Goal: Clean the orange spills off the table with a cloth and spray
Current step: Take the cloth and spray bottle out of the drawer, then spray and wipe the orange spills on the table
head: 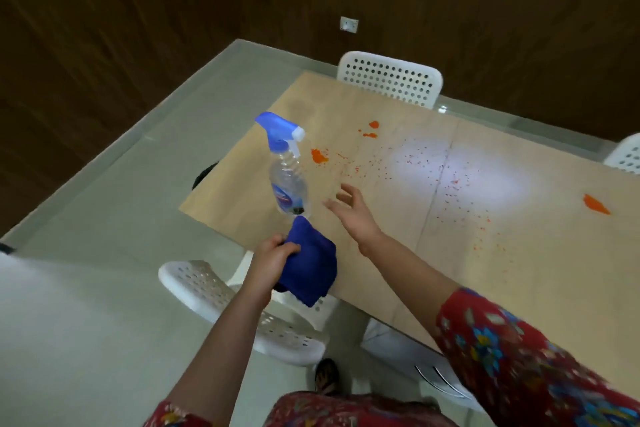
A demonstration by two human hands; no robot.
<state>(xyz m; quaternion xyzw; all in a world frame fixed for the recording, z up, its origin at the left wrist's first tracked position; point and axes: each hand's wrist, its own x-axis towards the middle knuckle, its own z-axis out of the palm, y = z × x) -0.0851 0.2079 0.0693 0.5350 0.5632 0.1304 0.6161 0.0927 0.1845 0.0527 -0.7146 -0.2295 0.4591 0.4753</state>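
Head view: the fingers of the left hand [273, 258] are curled tightly around a bunched blue cloth [310, 262], which is gripped at its upper left and hangs over the near edge of the table [485, 270]. The fingers of the right hand [349, 210] are spread and slightly bent, palm turned toward the left, with nothing held; the hand is positioned above the tabletop, just to the right of a clear spray bottle [288, 180]. The bottle is fitted with a blue trigger head and a white nozzle and is seen standing near the table's left end, directly beyond the cloth; whether its base is touched by the cloth cannot be determined. Both forearms are bare, and red floral sleeves [519, 350] are seen at the bottom of the frame. Orange spills are distributed across the light wooden surface: one blot [318, 156] is located just right of the bottle's neck, smaller blots [372, 128] are located further back, and a larger patch [595, 204] is located well to the right. Fine orange speckles [450, 184] are scattered between these marks. White perforated chairs are placed around the table: one [389, 78] at the far side, one [221, 295] beneath the left hand, and part of another [625, 156] at the right edge. A pale tiled floor [104, 201] and dark wood-panelled walls [138, 10] surround the work area.
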